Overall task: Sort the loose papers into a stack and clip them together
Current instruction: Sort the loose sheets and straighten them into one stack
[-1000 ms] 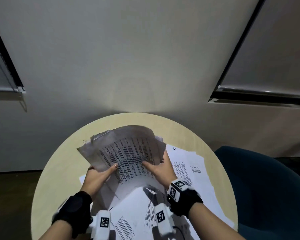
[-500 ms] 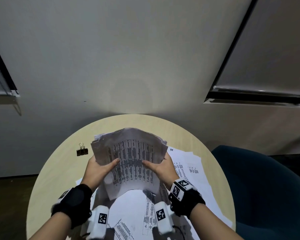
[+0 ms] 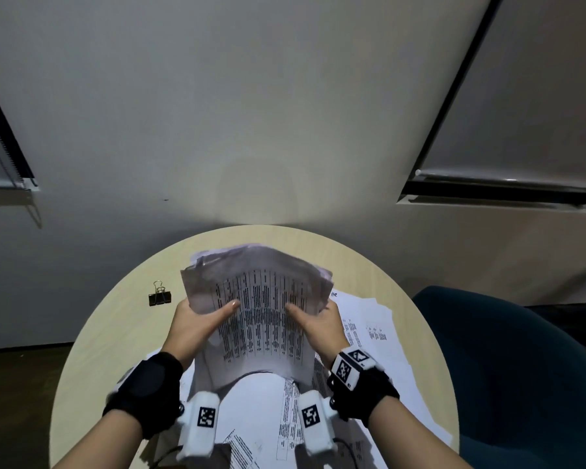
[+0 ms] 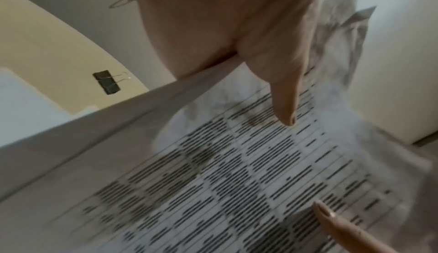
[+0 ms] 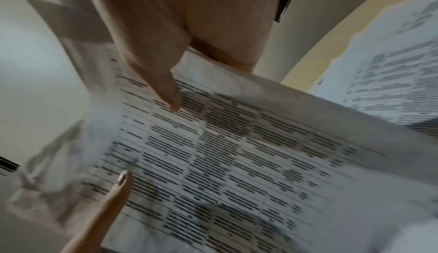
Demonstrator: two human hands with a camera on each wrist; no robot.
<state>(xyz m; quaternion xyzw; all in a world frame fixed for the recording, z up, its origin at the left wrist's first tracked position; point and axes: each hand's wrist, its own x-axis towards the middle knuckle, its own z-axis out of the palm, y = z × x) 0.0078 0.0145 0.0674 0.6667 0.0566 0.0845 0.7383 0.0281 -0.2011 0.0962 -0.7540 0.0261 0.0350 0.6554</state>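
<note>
A stack of printed papers (image 3: pixel 261 313) stands nearly upright above the round table, bowed towards me, its top edges uneven. My left hand (image 3: pixel 200 319) grips its left edge, thumb on the printed front and fingers behind. My right hand (image 3: pixel 318 321) grips the right edge the same way. The wrist views show the same printed sheet (image 4: pixel 237 172) (image 5: pixel 237 154) with each thumb pressed on it. A black binder clip (image 3: pixel 159 297) (image 4: pixel 106 82) lies on the table to the left of the stack, untouched.
More loose printed sheets (image 3: pixel 369 336) lie spread over the right and near parts of the light wood table (image 3: pixel 115 333). A dark blue chair (image 3: pixel 521 367) stands at the right. A plain wall rises behind the table.
The stack has swung from a leftward tilt to squarely upright between both hands, and it has uncovered the binder clip. Both hands keep their hold.
</note>
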